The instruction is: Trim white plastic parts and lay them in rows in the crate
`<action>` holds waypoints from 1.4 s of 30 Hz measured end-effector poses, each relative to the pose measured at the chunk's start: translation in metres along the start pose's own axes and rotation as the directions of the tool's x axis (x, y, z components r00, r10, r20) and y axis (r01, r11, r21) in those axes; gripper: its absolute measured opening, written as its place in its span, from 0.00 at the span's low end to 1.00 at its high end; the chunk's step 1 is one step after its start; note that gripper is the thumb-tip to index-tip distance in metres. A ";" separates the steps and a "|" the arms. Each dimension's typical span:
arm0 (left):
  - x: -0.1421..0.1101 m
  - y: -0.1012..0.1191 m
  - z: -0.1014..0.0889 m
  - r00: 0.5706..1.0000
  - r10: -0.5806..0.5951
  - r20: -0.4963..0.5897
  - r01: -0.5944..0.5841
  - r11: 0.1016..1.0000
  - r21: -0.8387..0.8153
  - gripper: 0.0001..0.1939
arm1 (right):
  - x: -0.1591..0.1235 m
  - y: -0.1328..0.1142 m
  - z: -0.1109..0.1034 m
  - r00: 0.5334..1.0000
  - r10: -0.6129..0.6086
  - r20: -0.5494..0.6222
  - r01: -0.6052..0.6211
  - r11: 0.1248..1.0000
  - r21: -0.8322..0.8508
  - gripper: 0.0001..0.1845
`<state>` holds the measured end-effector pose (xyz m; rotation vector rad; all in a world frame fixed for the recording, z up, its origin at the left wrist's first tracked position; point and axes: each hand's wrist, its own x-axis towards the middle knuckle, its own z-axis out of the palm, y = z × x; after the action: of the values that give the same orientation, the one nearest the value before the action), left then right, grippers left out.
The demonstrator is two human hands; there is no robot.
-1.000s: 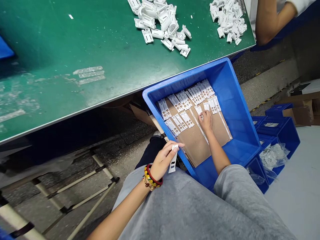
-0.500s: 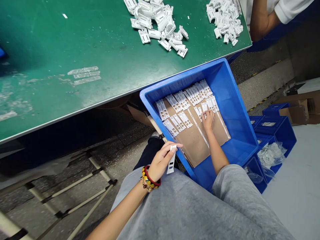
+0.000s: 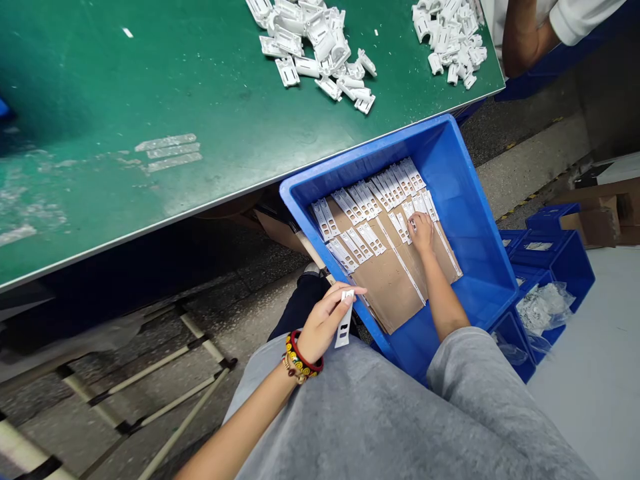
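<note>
My left hand is closed on a flat white plastic strip with rectangular holes, pinched between thumb and fingers over my lap. Inside the blue crate, similar white strips lie side by side in two rows on a brown cardboard sheet. My right hand reaches into the crate, its fingers bent together and touching strips at the right part of the nearer row. The fingers hide what lies between them, so I cannot make out what they grip.
The green table runs along the crate's far side, bearing a pile of white plastic parts and a smaller pile. A person's arm is at the upper right. More blue crates stand on the right, a tube frame at left.
My right hand has shifted slightly right along the nearer row of strips. My left hand still holds its strip in nearly the same place.
</note>
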<state>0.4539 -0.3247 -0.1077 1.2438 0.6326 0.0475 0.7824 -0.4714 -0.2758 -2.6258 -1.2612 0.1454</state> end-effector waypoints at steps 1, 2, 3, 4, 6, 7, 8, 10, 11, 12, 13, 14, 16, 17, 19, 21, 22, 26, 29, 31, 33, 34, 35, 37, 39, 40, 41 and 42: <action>0.000 0.000 0.000 1.000 0.000 -0.001 0.000 1.000 -0.002 0.25 | -0.001 0.000 0.000 1.000 -0.006 -0.002 0.006 1.000 -0.005 0.08; 0.000 0.000 0.000 1.000 0.000 -0.001 0.000 1.000 -0.005 0.25 | -0.003 -0.001 0.000 1.000 -0.012 -0.004 0.012 1.000 -0.009 0.08; 0.000 0.000 0.000 1.000 0.000 0.002 0.000 1.000 -0.008 0.25 | -0.005 -0.002 0.000 1.000 -0.017 -0.005 0.017 1.000 -0.013 0.08; 0.001 0.000 0.000 1.000 -0.001 0.004 0.002 1.000 -0.011 0.25 | -0.006 -0.002 0.001 1.000 -0.021 -0.005 0.021 1.000 -0.016 0.08; 0.001 0.000 0.000 1.000 -0.006 0.009 0.007 1.000 -0.016 0.25 | -0.009 -0.003 0.001 1.000 -0.029 -0.004 0.029 0.999 -0.021 0.09; 0.001 0.001 0.000 1.000 -0.008 0.010 0.009 1.000 -0.018 0.25 | -0.010 -0.003 0.001 0.999 -0.032 -0.003 0.032 0.999 -0.025 0.10; 0.001 0.001 0.000 1.000 -0.010 0.011 0.010 1.000 -0.020 0.25 | -0.011 -0.003 0.001 0.999 -0.032 -0.002 0.032 0.999 -0.031 0.10; 0.001 0.001 0.000 1.000 -0.010 0.011 0.010 1.000 -0.025 0.25 | -0.012 -0.004 0.000 0.999 -0.032 0.004 0.032 0.998 -0.047 0.12; 0.001 0.001 0.000 1.000 -0.008 0.011 0.008 1.000 -0.027 0.25 | -0.012 -0.004 0.000 0.999 -0.034 0.009 0.034 0.998 -0.054 0.12; 0.001 0.001 0.000 1.000 -0.006 0.011 0.007 1.000 -0.028 0.24 | -0.013 -0.005 -0.001 0.999 -0.039 0.013 0.039 0.998 -0.058 0.13; 0.001 0.001 0.000 1.000 -0.005 0.012 0.006 1.000 -0.028 0.24 | -0.014 -0.005 -0.002 0.999 -0.045 0.014 0.046 0.997 -0.061 0.13; 0.000 0.001 0.000 1.000 -0.004 0.011 0.005 1.000 -0.027 0.24 | -0.015 -0.005 -0.002 0.998 -0.054 0.013 0.055 0.996 -0.063 0.13; 0.000 0.001 0.000 1.000 -0.004 0.010 0.004 1.000 -0.024 0.24 | -0.017 -0.006 -0.003 0.997 -0.075 0.009 0.075 0.995 -0.070 0.14; 0.000 0.001 0.000 1.000 -0.005 0.009 0.005 1.000 -0.023 0.24 | -0.018 -0.006 -0.003 0.996 -0.085 0.006 0.085 0.994 -0.075 0.15; 0.000 0.000 0.000 1.000 -0.005 0.007 0.006 1.000 -0.021 0.24 | -0.021 -0.006 -0.003 0.995 -0.103 0.003 0.103 0.991 -0.088 0.16; 0.000 -0.001 0.000 1.000 -0.003 0.010 0.003 1.000 -0.024 0.24 | -0.023 -0.005 -0.003 0.994 -0.111 0.004 0.111 0.989 -0.097 0.18; 0.001 -0.001 0.000 1.000 0.000 0.011 0.000 1.000 -0.026 0.24 | -0.024 -0.005 -0.003 0.994 -0.111 0.006 0.111 0.989 -0.101 0.18; 0.001 -0.003 0.000 1.000 0.007 0.008 -0.007 1.000 -0.027 0.25 | -0.023 -0.004 -0.005 0.994 -0.104 0.035 0.107 0.988 -0.109 0.19; 0.000 -0.002 0.001 1.000 0.004 0.006 -0.004 1.000 -0.028 0.25 | -0.021 -0.005 -0.004 0.993 -0.105 0.044 0.110 0.987 -0.113 0.20; 0.000 -0.002 0.000 1.000 0.000 0.010 0.000 1.000 -0.030 0.24 | -0.020 -0.005 -0.002 0.992 -0.114 0.055 0.119 0.987 -0.112 0.21; -0.001 -0.001 0.000 1.000 -0.002 0.012 0.002 0.999 -0.033 0.24 | -0.021 -0.005 -0.001 0.991 -0.118 0.067 0.125 0.987 -0.101 0.22; -0.001 -0.001 0.000 1.000 -0.001 0.013 0.001 0.999 -0.034 0.24 | -0.023 -0.005 -0.001 0.991 -0.117 0.068 0.123 0.988 -0.094 0.22; -0.001 -0.001 0.000 1.000 0.000 0.013 0.000 0.999 -0.035 0.24 | -0.024 -0.005 -0.001 0.991 -0.114 0.066 0.120 0.989 -0.089 0.22; -0.001 -0.002 0.000 1.000 0.004 0.012 -0.003 0.999 -0.036 0.24 | -0.027 -0.007 0.000 0.993 -0.105 0.049 0.109 0.990 -0.088 0.21; -0.001 -0.003 0.000 1.000 0.006 0.009 -0.005 0.999 -0.037 0.24 | -0.030 -0.012 0.002 0.996 -0.090 0.020 0.092 0.992 -0.087 0.19; 0.000 -0.003 0.001 1.000 0.006 0.007 -0.005 0.999 -0.039 0.24 | -0.032 -0.015 0.004 0.996 -0.090 0.015 0.091 0.992 -0.082 0.18; 0.000 -0.003 0.001 1.000 0.005 0.005 -0.005 0.999 -0.041 0.24 | -0.032 -0.018 0.007 0.995 -0.095 0.015 0.096 0.993 -0.073 0.16; 0.000 -0.004 0.001 1.000 0.006 0.004 -0.005 0.999 -0.043 0.24 | -0.032 -0.022 0.009 0.994 -0.104 0.017 0.105 0.992 -0.063 0.15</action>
<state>0.4530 -0.3267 -0.1107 1.2038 0.6217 0.0628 0.7441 -0.4819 -0.2798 -2.6082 -1.4276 0.1067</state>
